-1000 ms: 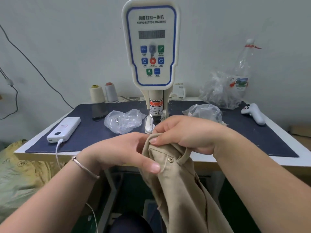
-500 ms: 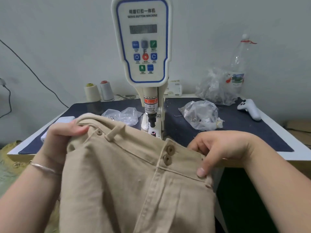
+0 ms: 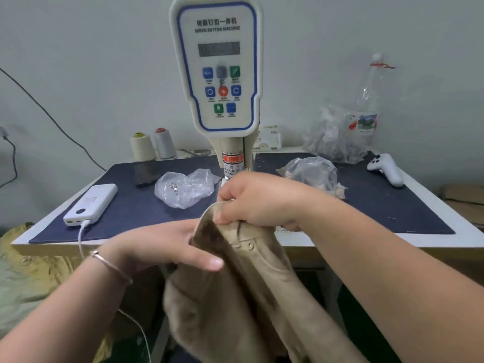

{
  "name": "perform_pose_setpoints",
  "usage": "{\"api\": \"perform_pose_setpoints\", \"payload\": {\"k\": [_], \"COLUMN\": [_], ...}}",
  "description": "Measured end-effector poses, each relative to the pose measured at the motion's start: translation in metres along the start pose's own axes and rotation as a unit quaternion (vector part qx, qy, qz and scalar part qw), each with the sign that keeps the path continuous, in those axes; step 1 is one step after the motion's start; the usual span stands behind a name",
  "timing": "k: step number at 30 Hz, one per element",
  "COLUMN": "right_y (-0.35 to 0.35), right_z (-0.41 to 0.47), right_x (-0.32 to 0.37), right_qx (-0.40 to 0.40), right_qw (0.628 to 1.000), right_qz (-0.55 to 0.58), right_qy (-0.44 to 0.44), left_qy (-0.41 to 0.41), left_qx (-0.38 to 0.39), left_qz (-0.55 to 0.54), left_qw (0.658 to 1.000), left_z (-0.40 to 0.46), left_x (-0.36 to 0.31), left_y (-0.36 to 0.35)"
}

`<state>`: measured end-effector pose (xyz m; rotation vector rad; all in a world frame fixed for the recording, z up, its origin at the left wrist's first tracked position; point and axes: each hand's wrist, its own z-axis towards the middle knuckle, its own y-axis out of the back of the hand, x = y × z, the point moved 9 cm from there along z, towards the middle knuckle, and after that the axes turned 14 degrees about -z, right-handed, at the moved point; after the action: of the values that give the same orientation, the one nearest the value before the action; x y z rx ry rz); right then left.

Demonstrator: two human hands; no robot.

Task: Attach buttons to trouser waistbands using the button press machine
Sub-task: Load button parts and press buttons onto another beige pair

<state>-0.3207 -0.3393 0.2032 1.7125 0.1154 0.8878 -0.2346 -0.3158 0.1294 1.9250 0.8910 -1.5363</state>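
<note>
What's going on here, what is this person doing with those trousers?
A person is working at a servo button machine that stands on a table. The right hand grips the top edge of a pair of beige trousers, bunched at the waistband, just in front of the machine's press. The left hand rests against the fabric from the side, its fingers fairly straight. A small metal button already shows on the waistband. The trousers are not under the press yet.

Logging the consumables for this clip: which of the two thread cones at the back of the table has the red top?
The grey thread cone, the right one of the pair, nearer the machine column. The cream thread cone beside it has a yellow top.
</note>
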Motion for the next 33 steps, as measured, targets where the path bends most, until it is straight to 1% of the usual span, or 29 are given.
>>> {"api": "perform_pose_setpoints", "payload": {"k": [1, 3, 4, 5, 7, 8, 9, 12, 14, 16, 20, 22, 24, 26, 29, 31, 32, 33], "right_y": [0.0, 0.003, 0.005, 0.006, 0.002, 0.0, -0.002, -0.001, 0.001, 0.002, 0.001, 0.001, 0.001, 0.001, 0.003, 0.006, 0.006, 0.007], "right_z": [0.001, 0.002, 0.001, -0.001, -0.009, -0.014, -0.019, -0.029, -0.031, -0.032, -0.037, -0.039, -0.038, -0.035, -0.03, -0.026, -0.024, -0.022], "right_x": [0.007, 0.011, 0.01, 0.005, -0.011, -0.02, -0.03, -0.054, -0.064, -0.071, -0.076, -0.078, -0.081, -0.083, -0.086, -0.088, -0.088, -0.088], "right_qx": [-0.004, -0.021, -0.022, -0.009, 0.062, 0.102, 0.133, 0.175, 0.181, 0.18, 0.201, 0.205, 0.197, 0.182, 0.136, 0.092, 0.073, 0.058], "right_qw": [1.0, 0.999, 0.999, 0.999, 0.997, 0.994, 0.99, 0.981, 0.976, 0.968, 0.932, 0.919, 0.916, 0.915, 0.913, 0.918, 0.92, 0.922], "right_qz": [-0.014, -0.011, -0.008, -0.007, 0.012, 0.024, 0.03, 0.067, 0.114, 0.167, 0.29, 0.325, 0.336, 0.351, 0.378, 0.383, 0.382, 0.382], "right_qy": [0.014, 0.036, 0.042, 0.043, 0.04, 0.042, 0.045, 0.045, 0.047, 0.051, 0.078, 0.088, 0.09, 0.085, 0.064, 0.049, 0.042, 0.035], "left_qy": [-0.01, -0.054, -0.084, -0.109, -0.137, -0.147, -0.155, -0.171, -0.168, -0.146, -0.126, -0.132, -0.129, -0.121, -0.151, -0.158, -0.148, -0.129], "left_qx": [-0.015, -0.055, -0.063, -0.054, -0.026, -0.026, -0.044, -0.165, -0.202, -0.203, -0.228, -0.241, -0.254, -0.246, -0.207, -0.201, -0.181, -0.112], "left_qz": [0.014, -0.003, -0.021, -0.042, -0.114, -0.149, -0.178, -0.231, -0.249, -0.259, -0.253, -0.248, -0.248, -0.266, -0.264, -0.318, -0.36, -0.418], "left_qw": [1.0, 0.997, 0.994, 0.992, 0.984, 0.977, 0.971, 0.943, 0.932, 0.933, 0.932, 0.929, 0.926, 0.924, 0.93, 0.913, 0.903, 0.892], "left_z": [0.007, 0.011, 0.008, 0.005, -0.004, -0.007, -0.01, -0.024, -0.033, -0.04, -0.049, -0.052, -0.054, -0.053, -0.051, -0.048, -0.046, -0.042], "left_x": [-0.003, -0.011, -0.015, -0.019, -0.024, -0.025, -0.025, -0.019, -0.017, -0.015, -0.011, -0.008, 0.0, 0.006, 0.008, 0.013, 0.013, 0.011], "left_y": [-0.004, 0.001, 0.005, 0.008, 0.014, 0.018, 0.025, 0.05, 0.056, 0.055, 0.057, 0.065, 0.076, 0.077, 0.076, 0.08, 0.076, 0.062]}}
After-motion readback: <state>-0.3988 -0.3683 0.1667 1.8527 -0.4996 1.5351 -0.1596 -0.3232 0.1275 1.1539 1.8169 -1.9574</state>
